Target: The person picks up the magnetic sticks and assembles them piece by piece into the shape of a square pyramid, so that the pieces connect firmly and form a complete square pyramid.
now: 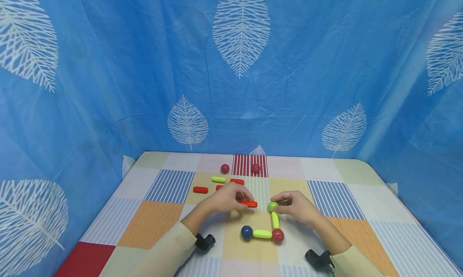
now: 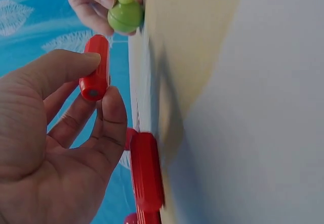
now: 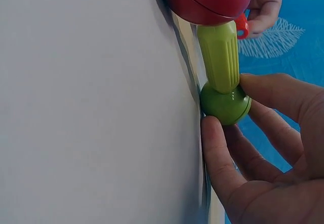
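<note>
My left hand pinches a red rod between thumb and fingers, just above the table. The rod's near end shows a small grey spot. With thumb and fingertips, my right hand holds a green ball low at the table surface. A yellow-green rod runs from that ball to a red ball. From the red ball a second yellow-green rod leads left to a dark blue ball, so the joined pieces form an L. The held red rod is apart from the green ball.
Beyond my left hand lie loose red rods and a yellow-green rod. Two dark red balls, one left and one right, sit near the far edge. A patchwork cloth covers the table; a blue leaf-print curtain surrounds it.
</note>
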`<state>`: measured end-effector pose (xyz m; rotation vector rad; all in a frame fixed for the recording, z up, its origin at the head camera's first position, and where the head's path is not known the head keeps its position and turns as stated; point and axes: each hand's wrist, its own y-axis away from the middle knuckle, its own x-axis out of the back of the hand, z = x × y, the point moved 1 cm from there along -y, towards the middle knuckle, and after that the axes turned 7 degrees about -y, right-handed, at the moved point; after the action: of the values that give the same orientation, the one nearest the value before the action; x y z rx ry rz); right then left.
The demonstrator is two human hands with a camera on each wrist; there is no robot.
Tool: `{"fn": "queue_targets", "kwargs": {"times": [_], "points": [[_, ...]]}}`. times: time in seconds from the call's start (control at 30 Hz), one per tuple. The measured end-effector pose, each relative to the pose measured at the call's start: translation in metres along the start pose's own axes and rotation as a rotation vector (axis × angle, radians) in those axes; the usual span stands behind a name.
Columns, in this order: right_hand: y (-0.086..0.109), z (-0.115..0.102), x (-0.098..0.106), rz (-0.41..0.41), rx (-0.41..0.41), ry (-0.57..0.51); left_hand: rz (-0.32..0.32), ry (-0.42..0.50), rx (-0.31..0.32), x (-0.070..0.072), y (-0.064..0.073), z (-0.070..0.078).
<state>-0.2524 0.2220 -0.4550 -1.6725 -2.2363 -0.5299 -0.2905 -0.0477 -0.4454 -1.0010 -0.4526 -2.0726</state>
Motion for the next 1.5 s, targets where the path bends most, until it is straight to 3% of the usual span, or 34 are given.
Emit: {"fn": "queue_targets", "kwargs": {"times": [0.4,0.9,1.1,1.3,1.4,1.5], "points": [[-0.001,0.000,0.002,-0.007,-0.026,-0.031,-0.015,-0.075,0.024,-0.013,-0.020,0.017],[-0.002,0.000,0.001,0.004,-0.052,-0.046,-0.029,-0.075,0.072,-0.026,-0.032,0.020],[-0.002,0.000,0.001,0.011,-0.052,-0.050,-0.036,-0.075,0.079,-0.025,-0.032,0.022],[-0.002,0.000,0.001,0.007,-0.050,-0.047,-0.070,-0.033,0.091,-0.014,-0.037,0.024],[-0.002,0.000,0.001,0.003,-0.044,-0.044,-0.034,-0.045,0.079,-0.006,-0.046,0.021],[-0.002,-0.001,0.001,0.005,-0.046,-0.041,0.051,-0.062,0.099,0.002,-0.059,0.015]]}}
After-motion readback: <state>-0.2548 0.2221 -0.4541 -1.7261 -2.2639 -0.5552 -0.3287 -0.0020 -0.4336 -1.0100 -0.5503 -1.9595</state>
